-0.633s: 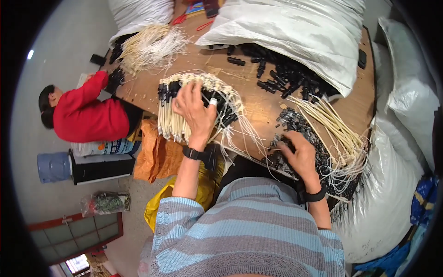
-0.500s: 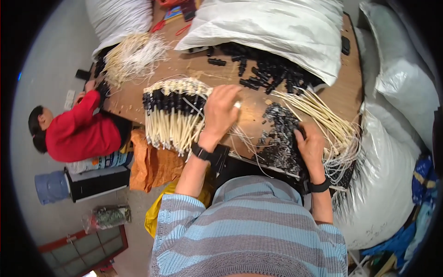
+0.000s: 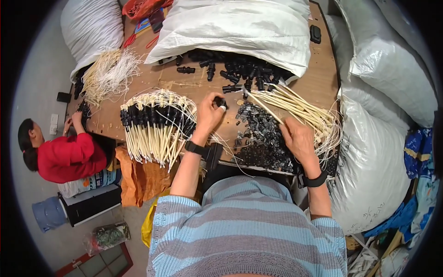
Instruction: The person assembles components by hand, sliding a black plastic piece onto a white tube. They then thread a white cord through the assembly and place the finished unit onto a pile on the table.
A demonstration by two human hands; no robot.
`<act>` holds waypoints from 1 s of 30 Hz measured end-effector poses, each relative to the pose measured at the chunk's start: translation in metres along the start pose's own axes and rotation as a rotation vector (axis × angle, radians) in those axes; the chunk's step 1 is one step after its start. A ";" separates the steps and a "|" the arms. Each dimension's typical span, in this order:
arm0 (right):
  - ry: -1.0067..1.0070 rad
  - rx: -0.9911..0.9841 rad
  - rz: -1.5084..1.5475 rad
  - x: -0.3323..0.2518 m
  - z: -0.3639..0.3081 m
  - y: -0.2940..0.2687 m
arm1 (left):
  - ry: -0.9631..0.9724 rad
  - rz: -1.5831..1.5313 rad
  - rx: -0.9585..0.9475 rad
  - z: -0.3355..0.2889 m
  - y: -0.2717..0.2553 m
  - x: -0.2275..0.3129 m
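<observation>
My left hand is closed around a black plastic connector, above the bare wood in the table's middle. A cream sleeved wire is pinched in my right hand; its pale tip points up and left, toward the loose connectors. Beneath that wire lies a heap of small dark plastic pieces. More cream sleeved wires lie bundled beyond my right hand, their thin white ends loose. Left of my left hand stands a row of wires fitted with black connectors.
A big white sack spills black connectors onto the wooden table. Full white sacks crowd the right edge. Another bundle of pale wires lies far left, near a person in red. An orange sack hangs below the table edge.
My right hand has left the heap of small pieces and now holds a sleeved wire. A black connector now shows in my left hand. The whole view has shifted, with the table farther left.
</observation>
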State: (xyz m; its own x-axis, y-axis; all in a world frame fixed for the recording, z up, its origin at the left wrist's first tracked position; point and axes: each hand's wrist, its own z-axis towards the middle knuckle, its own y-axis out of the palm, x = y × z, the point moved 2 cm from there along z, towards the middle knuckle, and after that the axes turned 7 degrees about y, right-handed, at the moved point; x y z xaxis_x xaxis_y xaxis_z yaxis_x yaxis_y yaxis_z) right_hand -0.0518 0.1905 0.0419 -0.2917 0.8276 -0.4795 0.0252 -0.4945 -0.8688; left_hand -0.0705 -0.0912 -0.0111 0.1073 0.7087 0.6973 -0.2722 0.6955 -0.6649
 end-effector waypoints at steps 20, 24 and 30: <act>0.093 -0.108 -0.093 -0.017 -0.016 0.008 | 0.420 -0.184 -0.226 -0.046 -0.011 0.040; -0.156 0.039 0.526 -0.033 -0.007 0.016 | 0.664 0.035 -0.287 -0.050 -0.007 0.099; 0.181 -0.382 1.915 0.002 -0.010 0.000 | -0.126 0.141 -0.261 -0.057 -0.023 0.030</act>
State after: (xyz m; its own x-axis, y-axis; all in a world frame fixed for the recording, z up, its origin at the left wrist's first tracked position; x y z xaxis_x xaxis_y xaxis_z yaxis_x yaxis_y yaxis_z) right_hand -0.0430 0.1946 0.0403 0.4506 -0.6135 -0.6485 0.3147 -0.5706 0.7585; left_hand -0.0068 -0.0796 0.0098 -0.0377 0.7911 0.6106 -0.0197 0.6103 -0.7919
